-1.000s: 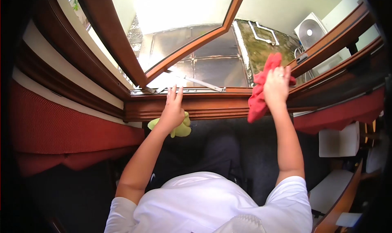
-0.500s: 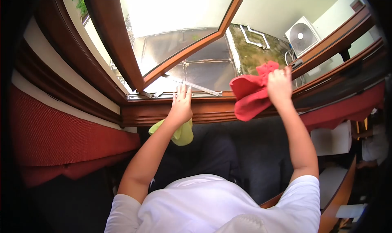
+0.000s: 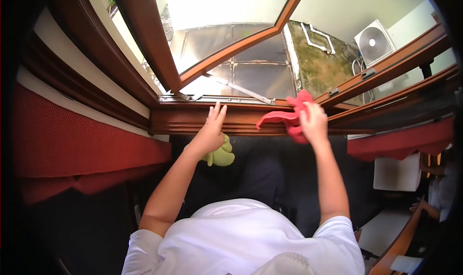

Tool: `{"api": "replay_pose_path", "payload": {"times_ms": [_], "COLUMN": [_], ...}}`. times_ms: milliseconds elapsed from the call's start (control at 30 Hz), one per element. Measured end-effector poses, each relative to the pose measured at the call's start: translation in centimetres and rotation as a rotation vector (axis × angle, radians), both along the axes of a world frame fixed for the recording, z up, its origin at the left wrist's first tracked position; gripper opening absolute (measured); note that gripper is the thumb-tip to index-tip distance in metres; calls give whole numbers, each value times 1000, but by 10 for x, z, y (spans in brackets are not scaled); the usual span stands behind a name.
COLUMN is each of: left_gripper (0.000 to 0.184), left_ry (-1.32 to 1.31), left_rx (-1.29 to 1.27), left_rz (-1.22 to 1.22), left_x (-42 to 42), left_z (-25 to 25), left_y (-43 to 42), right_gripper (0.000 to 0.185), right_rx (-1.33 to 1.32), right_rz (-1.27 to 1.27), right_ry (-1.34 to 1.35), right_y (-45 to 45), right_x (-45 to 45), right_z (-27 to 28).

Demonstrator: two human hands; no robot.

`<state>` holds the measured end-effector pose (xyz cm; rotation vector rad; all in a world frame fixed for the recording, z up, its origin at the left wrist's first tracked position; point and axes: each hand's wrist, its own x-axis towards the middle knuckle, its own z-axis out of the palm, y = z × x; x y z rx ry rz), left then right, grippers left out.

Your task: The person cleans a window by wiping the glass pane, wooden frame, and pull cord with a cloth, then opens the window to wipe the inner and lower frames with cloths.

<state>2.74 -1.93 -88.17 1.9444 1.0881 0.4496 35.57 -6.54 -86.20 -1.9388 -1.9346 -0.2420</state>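
My left hand [image 3: 209, 134] rests at the wooden window sill [image 3: 183, 118], two fingers stretched onto it and the others curled round a yellow-green cloth [image 3: 223, 155] that hangs below the sill's front edge. On the right, my right hand [image 3: 314, 123] grips a bunched red cloth [image 3: 295, 125] against the sill, with one strip of it trailing left. Just beyond my hands, a metal stay arm [image 3: 246, 92] runs from the sill track to the open wooden window sash [image 3: 231, 50].
Red curtains [image 3: 91, 135] hang on both sides. Outside are an air-conditioner unit [image 3: 374, 42] and white pipes [image 3: 316, 41]. At the lower right stand a white box [image 3: 396, 172] and a wooden-edged piece of furniture [image 3: 400, 239], with another person's arm [image 3: 427, 207] beside them.
My right hand has moved left and down with the red cloth, which is now bunched at the sill. My left hand has shifted slightly right, still with the yellow-green cloth.
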Motion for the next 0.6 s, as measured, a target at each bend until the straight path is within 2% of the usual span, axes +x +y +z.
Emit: {"api": "replay_pose_path", "payload": {"times_ms": [33, 100, 167, 233, 267, 300, 333, 367, 433, 500, 600], "left_gripper": [79, 82, 85, 87, 87, 86, 86, 85, 84, 81, 79], "left_ry": [49, 115, 141, 141, 178, 60, 60, 65, 23, 27, 201], "left_rx": [3, 69, 100, 144, 186, 216, 223, 230, 204, 215, 323], "left_rz": [-51, -148, -164, -154, -175, -72, -22, 31, 44, 46, -107], "left_x": [3, 11, 21, 31, 34, 34, 29, 20, 6, 2, 33], "left_z": [-9, -14, -18, -19, -19, -34, -36, -38, -40, -38, -35], "left_y": [-4, -16, -26, -35, -38, -41, -38, -34, -33, -34, -37], "right_gripper": [37, 44, 45, 44, 41, 37, 36, 40, 54, 64, 66], "right_rx": [-2, 194, 2, 46, 32, 143, 30, -12, -124, -117, -229], "right_rz": [6, -245, -194, 81, 139, 135, 173, 203, 285, 342, 265], "right_ry": [-21, -203, 199, 265, 265, 210, 366, 378, 353, 187, 79], "right_y": [-3, -9, -2, 2, 7, 13, 21, 26, 21, 5, -16], "right_x": [-2, -46, -74, -120, -143, -166, -180, -188, -188, -171, -129], "right_z": [-30, -69, -68, -71, -77, -88, -84, -82, -65, -56, -62]}}
